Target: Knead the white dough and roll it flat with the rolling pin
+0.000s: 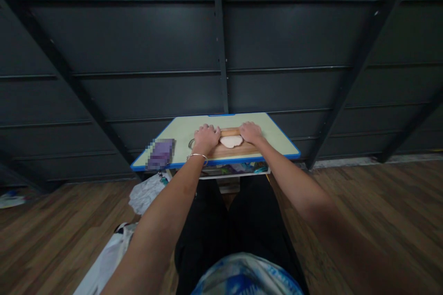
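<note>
A wooden board lies on a small pale green table with a blue rim. A flat pale lump of dough rests on the board. My left hand and my right hand sit on either side of the dough, fingers curled over a wooden rolling pin that runs between them. A thin bracelet circles my left wrist.
A purple blurred object lies on the table's left part. A dark metal panelled wall stands right behind the table. White plastic bags lie on the wooden floor at left. A shelf with items sits under the tabletop.
</note>
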Motion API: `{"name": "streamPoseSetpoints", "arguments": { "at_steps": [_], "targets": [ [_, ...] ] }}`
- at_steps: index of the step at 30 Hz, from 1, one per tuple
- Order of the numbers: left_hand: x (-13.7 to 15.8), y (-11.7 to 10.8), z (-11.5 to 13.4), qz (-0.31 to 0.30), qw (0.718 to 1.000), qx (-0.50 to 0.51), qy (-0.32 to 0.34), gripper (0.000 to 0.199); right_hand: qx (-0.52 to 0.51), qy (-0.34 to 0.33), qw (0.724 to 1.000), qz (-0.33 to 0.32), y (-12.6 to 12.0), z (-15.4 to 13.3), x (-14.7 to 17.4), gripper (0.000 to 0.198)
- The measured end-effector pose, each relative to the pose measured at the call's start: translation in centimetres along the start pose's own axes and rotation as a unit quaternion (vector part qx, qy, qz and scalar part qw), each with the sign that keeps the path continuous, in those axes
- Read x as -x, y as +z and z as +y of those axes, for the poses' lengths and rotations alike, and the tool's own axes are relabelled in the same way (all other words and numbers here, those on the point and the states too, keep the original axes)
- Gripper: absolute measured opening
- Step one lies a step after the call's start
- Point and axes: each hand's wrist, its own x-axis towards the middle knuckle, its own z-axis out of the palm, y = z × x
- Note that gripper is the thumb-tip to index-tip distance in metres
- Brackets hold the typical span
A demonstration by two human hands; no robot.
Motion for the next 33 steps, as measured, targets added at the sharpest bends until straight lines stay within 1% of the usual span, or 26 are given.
{"name": "streamPoseSetpoints", "arguments": {
  "at_steps": [4,9,12,16,18,22,28,33],
  "targets": [
    [0.1,-0.1,-0.2,-0.021,0.999,-0.008,0.023,0.061,-0.004,-0.011,1.0,0.016,0.0,0.0,0.3,0.048],
    [-0.2,0.4,-0.6,-0.021,0.999,-0.017,0.044,0.061,0.006,-0.021,1.0,0.006,-0.1,0.0,0.4,0.047],
    [-0.3,0.6,-0.7,-0.021,0.999,-0.016,0.043,0.061,0.01,-0.034,0.999,-0.005,-0.2,0.0,0.5,0.048],
    [-0.2,0.7,-0.7,-0.012,0.999,-0.011,0.039,0.064,0.011,-0.027,1.0,-0.013,-0.3,-0.1,0.6,0.054],
    [-0.2,0.6,-0.6,-0.005,0.999,-0.007,0.039,0.065,0.012,-0.024,1.0,-0.012,-0.3,-0.1,0.7,0.056],
    [0.0,0.4,-0.5,0.003,1.0,-0.001,0.015,0.068,0.016,-0.03,0.999,0.001,-0.1,-0.1,0.9,0.059],
    [0.4,0.4,-0.7,-0.008,0.999,-0.01,0.052,0.063,0.006,-0.023,1.0,0.014,-0.1,-0.1,1.2,0.059],
    [0.3,0.4,-0.7,0.0,0.999,-0.007,0.05,0.063,-0.006,-0.021,1.0,0.022,-0.1,-0.2,1.7,0.056]
  ]
}}
